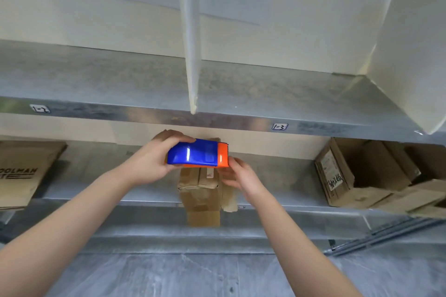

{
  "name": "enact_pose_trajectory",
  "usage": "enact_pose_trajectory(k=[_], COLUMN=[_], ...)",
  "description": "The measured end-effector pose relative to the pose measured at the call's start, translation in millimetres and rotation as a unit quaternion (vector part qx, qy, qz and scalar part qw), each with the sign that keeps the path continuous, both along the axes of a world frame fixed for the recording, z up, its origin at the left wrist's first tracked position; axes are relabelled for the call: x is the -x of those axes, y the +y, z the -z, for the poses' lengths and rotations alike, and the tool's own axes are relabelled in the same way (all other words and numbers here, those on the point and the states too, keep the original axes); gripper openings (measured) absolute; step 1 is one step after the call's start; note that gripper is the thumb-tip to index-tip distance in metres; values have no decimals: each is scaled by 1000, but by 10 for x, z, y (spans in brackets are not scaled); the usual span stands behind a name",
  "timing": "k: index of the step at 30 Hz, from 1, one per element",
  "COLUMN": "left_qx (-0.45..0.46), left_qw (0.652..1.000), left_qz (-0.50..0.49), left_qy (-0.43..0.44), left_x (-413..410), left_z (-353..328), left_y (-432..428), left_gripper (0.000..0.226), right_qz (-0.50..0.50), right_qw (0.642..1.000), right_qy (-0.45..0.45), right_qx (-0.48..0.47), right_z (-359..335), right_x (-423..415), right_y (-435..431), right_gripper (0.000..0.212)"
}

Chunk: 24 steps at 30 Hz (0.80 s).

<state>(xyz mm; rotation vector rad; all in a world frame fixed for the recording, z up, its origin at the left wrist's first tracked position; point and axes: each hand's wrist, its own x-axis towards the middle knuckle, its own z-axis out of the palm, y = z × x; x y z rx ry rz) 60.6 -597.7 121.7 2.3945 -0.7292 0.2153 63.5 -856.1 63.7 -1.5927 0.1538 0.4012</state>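
Here the left hand [149, 164] curls around the blue-and-orange dispenser [198, 153], held just above a small box [200, 190] on the lower shelf [284, 176]. The right hand [241, 176], fingers loose, touches its orange end. At right, an open carton [350, 176] is too dark inside to show its contents.

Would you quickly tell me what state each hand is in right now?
Left hand: grips the tape dispenser.
Right hand: open, fingers relaxed by the tape dispenser's orange end, holding nothing visible.

The tape dispenser [198, 153] sits above the cardboard box [200, 188], between the hands.
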Motion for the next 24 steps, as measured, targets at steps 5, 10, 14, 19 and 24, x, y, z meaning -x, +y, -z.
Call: enact_pose_trajectory(k=[5, 10, 14, 19, 24], left_qx=[-6, -3, 1, -22, -24], left_qw=[1000, 999, 999, 999, 999], left_qz=[-13, -24, -14, 0, 0], left_qy=[11, 33, 35, 37, 38], left_x=[-46, -58, -71, -123, -147], left_z=[-116, -164, -154, -24, 56], left_y=[-28, -29, -17, 73, 167], left_gripper=[57, 60, 61, 62, 59], right_qz=[34, 60, 58, 85, 123], right_qw=[994, 988, 995, 951, 895], right_qy=[9, 8, -17, -183, -254], right_qx=[-108, -140, -80, 234, 346], right_z=[-16, -19, 18, 52, 119], right_x=[-40, -114, -133, -142, -150], right_y=[-23, -14, 4, -10, 130], right_gripper=[34, 32, 17, 12, 12])
